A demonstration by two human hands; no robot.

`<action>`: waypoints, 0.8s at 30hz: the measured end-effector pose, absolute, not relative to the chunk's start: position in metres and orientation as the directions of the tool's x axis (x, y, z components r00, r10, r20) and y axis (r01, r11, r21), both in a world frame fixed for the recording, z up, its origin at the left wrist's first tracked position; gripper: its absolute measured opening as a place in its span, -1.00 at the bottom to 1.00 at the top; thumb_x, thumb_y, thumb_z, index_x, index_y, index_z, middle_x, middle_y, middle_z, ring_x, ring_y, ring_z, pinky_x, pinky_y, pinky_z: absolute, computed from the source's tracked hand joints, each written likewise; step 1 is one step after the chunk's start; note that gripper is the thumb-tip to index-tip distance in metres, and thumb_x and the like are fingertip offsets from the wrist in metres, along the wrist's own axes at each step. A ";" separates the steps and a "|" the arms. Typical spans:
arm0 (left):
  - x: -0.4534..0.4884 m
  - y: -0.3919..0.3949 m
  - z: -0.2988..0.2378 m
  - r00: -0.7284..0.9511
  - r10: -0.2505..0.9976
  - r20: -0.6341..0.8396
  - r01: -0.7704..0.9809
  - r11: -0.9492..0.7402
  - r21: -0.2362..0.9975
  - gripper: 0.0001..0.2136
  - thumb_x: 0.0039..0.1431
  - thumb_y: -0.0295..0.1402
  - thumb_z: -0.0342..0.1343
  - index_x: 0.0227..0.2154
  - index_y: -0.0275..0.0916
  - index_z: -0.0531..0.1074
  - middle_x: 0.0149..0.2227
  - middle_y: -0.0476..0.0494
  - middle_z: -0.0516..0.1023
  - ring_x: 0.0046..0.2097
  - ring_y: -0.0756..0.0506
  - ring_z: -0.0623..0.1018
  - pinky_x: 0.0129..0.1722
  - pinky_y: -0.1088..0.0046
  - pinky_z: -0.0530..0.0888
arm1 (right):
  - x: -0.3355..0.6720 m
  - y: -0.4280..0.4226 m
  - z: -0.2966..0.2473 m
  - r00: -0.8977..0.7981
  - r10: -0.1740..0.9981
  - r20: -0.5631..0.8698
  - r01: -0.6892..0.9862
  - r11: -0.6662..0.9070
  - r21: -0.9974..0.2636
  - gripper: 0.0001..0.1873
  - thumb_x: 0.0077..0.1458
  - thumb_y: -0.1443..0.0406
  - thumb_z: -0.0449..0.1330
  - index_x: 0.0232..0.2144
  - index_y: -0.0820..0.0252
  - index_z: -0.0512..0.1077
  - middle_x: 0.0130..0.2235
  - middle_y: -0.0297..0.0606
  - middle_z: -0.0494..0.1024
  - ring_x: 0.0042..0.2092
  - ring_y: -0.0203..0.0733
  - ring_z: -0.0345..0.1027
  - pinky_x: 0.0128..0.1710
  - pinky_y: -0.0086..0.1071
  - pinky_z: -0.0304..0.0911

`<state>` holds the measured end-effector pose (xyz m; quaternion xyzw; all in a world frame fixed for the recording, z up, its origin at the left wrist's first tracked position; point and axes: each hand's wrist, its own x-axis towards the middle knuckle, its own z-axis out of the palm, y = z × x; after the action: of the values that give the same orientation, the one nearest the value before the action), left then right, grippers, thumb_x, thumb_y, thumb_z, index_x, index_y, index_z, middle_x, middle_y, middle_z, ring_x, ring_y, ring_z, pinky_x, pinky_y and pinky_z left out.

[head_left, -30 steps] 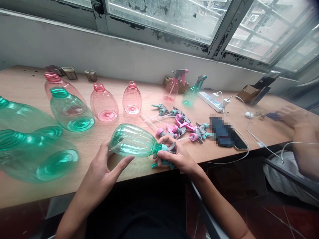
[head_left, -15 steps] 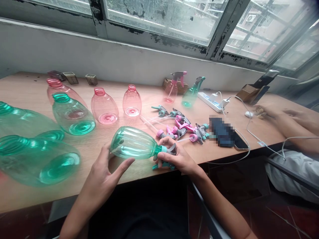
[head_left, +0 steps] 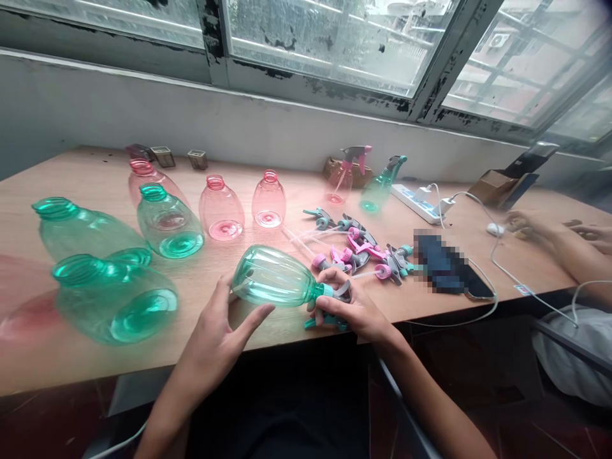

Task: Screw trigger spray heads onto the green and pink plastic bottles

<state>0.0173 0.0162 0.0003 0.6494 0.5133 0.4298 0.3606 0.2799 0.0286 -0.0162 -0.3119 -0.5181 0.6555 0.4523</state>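
A clear green spray bottle [head_left: 275,277] lies on its side in the air above the table's front edge, its neck pointing right. My left hand [head_left: 227,322] supports it around the base end, the thumb stretched along the near side and the other fingers partly hidden behind. With thumb and fingers, my right hand [head_left: 349,306] grips the trigger sprayer head [head_left: 342,291] at the neck; its collar is light teal and its lever grey. Beyond that hand, loose grey, pink and teal sprayer heads [head_left: 361,252] with white tubes lie in a heap.
Open green bottles [head_left: 119,306] and pink bottles [head_left: 222,210] stand at left. Two bottles with sprayers, pink [head_left: 340,182] and green [head_left: 380,188], stand at the back. A power strip [head_left: 418,204], a blurred-out phone [head_left: 442,264], cables and another person's hands [head_left: 530,223] are at right.
The view has swung slightly left, so everything sits farther right and more of the green bottles shows. Both hands keep nearly the same hold on the bottle.
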 end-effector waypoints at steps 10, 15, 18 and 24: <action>0.017 0.017 -0.003 0.102 0.973 0.209 0.322 -0.231 0.918 -0.47 0.31 -0.03 0.26 0.26 0.01 0.30 0.24 -0.15 0.52 0.30 -0.28 0.52 0.34 0.03 0.43 | 0.279 0.028 -0.017 -0.388 0.920 0.051 -0.265 -0.058 -0.963 -0.65 0.26 0.21 0.43 -0.04 0.11 0.38 -0.36 -0.32 0.72 -0.29 -0.22 0.65 -0.23 -0.38 0.55; 0.017 0.019 -0.005 0.091 0.960 0.265 0.313 -0.281 0.907 -0.45 0.28 -0.08 0.31 0.27 0.06 0.31 0.33 -0.11 0.44 0.36 -0.27 0.47 0.40 0.07 0.39 | 0.280 0.029 -0.018 -0.391 0.918 0.060 -0.271 -0.053 -0.961 -0.68 0.29 0.21 0.41 -0.03 0.11 0.39 -0.43 -0.35 0.70 -0.26 -0.20 0.66 -0.21 -0.38 0.54; 0.016 0.020 -0.006 0.079 0.953 0.291 0.328 -0.301 0.896 -0.46 0.28 -0.09 0.32 0.26 0.07 0.33 0.31 -0.08 0.46 0.34 -0.25 0.49 0.39 0.09 0.40 | 0.280 0.029 -0.018 -0.385 0.920 0.067 -0.269 -0.043 -0.962 -0.68 0.29 0.21 0.41 -0.03 0.11 0.38 -0.41 -0.34 0.70 -0.27 -0.21 0.66 -0.20 -0.38 0.53; 0.016 0.021 -0.009 0.075 0.955 0.287 0.327 -0.296 0.897 -0.42 0.27 -0.09 0.31 0.29 0.06 0.30 0.25 -0.10 0.52 0.30 -0.26 0.54 0.36 0.05 0.44 | 0.279 0.028 -0.017 -0.375 0.925 0.055 -0.264 -0.050 -0.963 -0.66 0.28 0.20 0.42 -0.04 0.12 0.38 -0.40 -0.33 0.71 -0.29 -0.21 0.65 -0.20 -0.37 0.53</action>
<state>0.0156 0.0206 -0.0090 0.6531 0.4907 0.4706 0.3335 0.2791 0.0275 -0.0169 -0.3209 -0.5152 0.6496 0.4578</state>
